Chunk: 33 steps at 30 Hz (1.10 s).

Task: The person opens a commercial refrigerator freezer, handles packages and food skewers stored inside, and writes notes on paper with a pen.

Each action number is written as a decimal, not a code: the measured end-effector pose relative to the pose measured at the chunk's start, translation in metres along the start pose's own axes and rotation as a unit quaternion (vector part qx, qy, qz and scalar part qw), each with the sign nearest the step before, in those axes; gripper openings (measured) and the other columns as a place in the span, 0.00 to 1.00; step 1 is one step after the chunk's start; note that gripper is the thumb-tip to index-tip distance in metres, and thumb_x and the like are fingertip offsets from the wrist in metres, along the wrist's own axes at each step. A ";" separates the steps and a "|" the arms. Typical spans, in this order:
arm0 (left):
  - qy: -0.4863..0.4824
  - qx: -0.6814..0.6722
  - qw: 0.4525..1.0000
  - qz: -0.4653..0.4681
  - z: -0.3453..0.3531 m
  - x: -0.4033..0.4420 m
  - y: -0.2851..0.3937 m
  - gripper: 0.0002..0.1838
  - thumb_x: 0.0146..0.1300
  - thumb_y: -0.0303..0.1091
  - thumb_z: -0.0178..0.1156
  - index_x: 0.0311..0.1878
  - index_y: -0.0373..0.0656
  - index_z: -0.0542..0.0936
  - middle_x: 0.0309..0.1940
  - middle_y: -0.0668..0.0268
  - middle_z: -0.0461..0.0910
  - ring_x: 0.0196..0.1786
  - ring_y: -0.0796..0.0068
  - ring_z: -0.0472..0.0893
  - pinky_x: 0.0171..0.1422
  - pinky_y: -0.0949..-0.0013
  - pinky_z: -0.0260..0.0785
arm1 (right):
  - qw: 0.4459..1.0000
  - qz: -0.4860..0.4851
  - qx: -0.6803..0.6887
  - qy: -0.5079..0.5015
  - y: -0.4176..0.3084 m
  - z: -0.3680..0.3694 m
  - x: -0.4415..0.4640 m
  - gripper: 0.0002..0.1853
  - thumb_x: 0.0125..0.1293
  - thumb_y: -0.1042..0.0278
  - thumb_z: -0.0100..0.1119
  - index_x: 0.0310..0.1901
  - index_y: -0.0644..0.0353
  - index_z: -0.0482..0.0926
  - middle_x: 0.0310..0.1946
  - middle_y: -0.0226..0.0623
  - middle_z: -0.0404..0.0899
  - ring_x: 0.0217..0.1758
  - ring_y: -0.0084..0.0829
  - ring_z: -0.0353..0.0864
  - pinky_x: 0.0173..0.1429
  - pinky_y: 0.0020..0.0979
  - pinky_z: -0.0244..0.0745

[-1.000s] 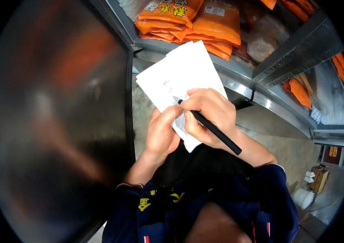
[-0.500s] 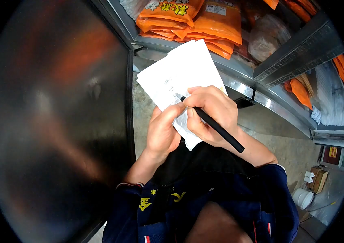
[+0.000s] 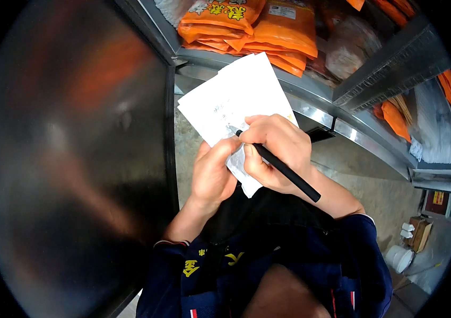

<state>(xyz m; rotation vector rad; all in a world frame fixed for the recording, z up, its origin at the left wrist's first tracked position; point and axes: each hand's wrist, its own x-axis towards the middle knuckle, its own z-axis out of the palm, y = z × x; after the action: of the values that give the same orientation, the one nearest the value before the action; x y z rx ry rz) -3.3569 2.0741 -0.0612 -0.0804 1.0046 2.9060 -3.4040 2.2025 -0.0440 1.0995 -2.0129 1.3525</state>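
Pinching the paper (image 3: pixel 254 85) by its near edge in the left grip (image 3: pixel 212 172), in front of the shelf (image 3: pixel 317 96), likely to brace it against pressure; clasping the pen (image 3: pixel 289 170) in the right grip (image 3: pixel 285 142), slanted, apparently for fine control beside the marks (image 3: pixel 219 110).

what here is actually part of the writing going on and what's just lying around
In the job:
- black pen, in the right hand
- white paper sheets, held by the left hand

Just about:
- orange packets on the shelf
- clear plastic bag beside them
- thin sticks
- white bucket
- cardboard box
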 end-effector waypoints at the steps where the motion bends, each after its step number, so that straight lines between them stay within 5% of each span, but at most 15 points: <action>1: 0.004 0.001 1.000 0.002 0.000 0.000 0.000 0.22 0.60 0.21 0.42 0.60 0.32 0.63 0.54 0.57 0.70 0.55 0.68 0.73 0.58 0.66 0.66 | 1.000 -0.003 -0.004 0.005 0.000 0.001 0.000 0.06 0.45 0.79 0.57 0.28 0.64 0.75 0.25 0.38 0.76 0.33 0.37 0.81 0.38 0.30 0.76; 33: 0.015 0.004 1.000 -0.007 0.005 0.003 0.000 0.22 0.61 0.23 0.44 0.60 0.32 0.63 0.54 0.58 0.70 0.55 0.70 0.72 0.58 0.67 0.65 | 1.000 -0.004 -0.004 0.010 0.005 -0.002 0.000 0.07 0.44 0.79 0.58 0.28 0.64 0.74 0.25 0.39 0.75 0.32 0.38 0.80 0.35 0.30 0.75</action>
<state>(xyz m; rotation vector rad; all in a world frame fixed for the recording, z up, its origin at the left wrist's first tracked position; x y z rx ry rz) -3.3595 2.0777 -0.0577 -0.1315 1.0163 2.8971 -3.4083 2.2055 -0.0460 1.0845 -1.9974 1.3445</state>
